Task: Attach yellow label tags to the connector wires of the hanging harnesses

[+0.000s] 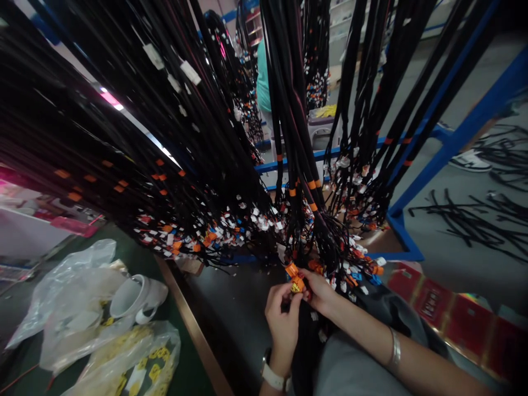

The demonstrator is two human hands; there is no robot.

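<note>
Low in the middle of the view, my left hand pinches an orange connector with a yellow part showing in its face. My right hand closes around the same connector from the right, its fingertips partly hidden behind it. Just above sits another orange connector, touching or very near the first. Black taped wire harnesses hang down beyond my hands, their ends crowded with white, orange and blue connectors.
At lower left, a green table bears a white mug and plastic bags of yellow parts. A blue metal frame stands at right, with loose black harnesses on the floor. Red boxes lie at lower right. A person in green is behind.
</note>
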